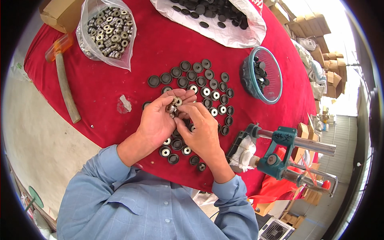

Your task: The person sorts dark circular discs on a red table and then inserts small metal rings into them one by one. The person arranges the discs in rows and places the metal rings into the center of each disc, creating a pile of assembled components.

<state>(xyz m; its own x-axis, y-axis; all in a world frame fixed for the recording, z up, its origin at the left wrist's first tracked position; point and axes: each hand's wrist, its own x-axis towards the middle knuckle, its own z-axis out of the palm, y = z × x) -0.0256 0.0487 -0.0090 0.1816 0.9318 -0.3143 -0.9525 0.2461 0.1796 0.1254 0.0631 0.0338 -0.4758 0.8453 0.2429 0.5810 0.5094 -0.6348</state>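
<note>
My left hand [158, 120] is cupped over the red table [120, 80] and holds several small metal bearings [174, 102] at its fingertips. My right hand [202, 130] meets it, fingers pinching one bearing [171, 109] at the left fingertips. Beneath and beyond both hands lie several round black caps [192, 76] in rows, some empty, some with a metal bearing seated in the middle [206, 92]. More filled caps [165, 151] lie under my wrists.
A clear bag of metal bearings [108, 30] sits at the back left beside a hammer [64, 80]. A white bag of black caps [216, 16] is at the back, a glass bowl of caps [262, 74] at right. A teal clamp press [284, 156] is fixed to the table's near right edge.
</note>
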